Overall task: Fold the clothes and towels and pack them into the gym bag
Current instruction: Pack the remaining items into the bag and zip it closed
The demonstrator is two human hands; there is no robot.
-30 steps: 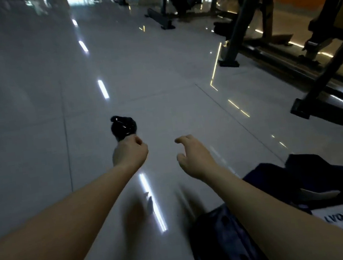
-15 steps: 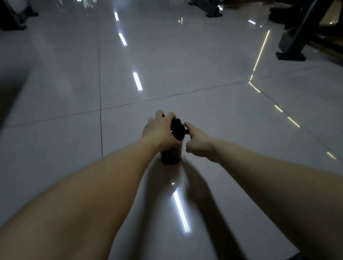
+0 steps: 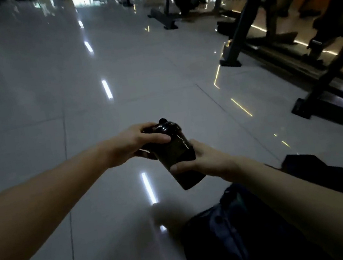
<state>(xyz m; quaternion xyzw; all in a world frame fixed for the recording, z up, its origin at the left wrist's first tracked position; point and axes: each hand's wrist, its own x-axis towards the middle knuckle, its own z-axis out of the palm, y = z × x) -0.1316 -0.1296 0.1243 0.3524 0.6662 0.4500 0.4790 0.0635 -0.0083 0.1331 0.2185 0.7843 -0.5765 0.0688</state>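
A dark, glossy bottle (image 3: 176,151) with a black cap is held tilted above the shiny floor, cap pointing away from me. My left hand (image 3: 137,141) grips its upper part near the cap. My right hand (image 3: 200,158) grips the lower body from the right side. A dark navy gym bag (image 3: 234,230) lies on the floor at the bottom right, partly under my right forearm. Its inside is too dark to make out.
Grey glossy floor tiles (image 3: 75,99) stretch ahead and to the left. Black frames of gym machines (image 3: 240,33) stand along the right side and at the back. A machine foot (image 3: 325,109) rests on the floor to the right of my hands.
The bottle has been lifted off the floor and brought nearer to me. My right hand has moved from its cap to its lower body. The bag has come back into view.
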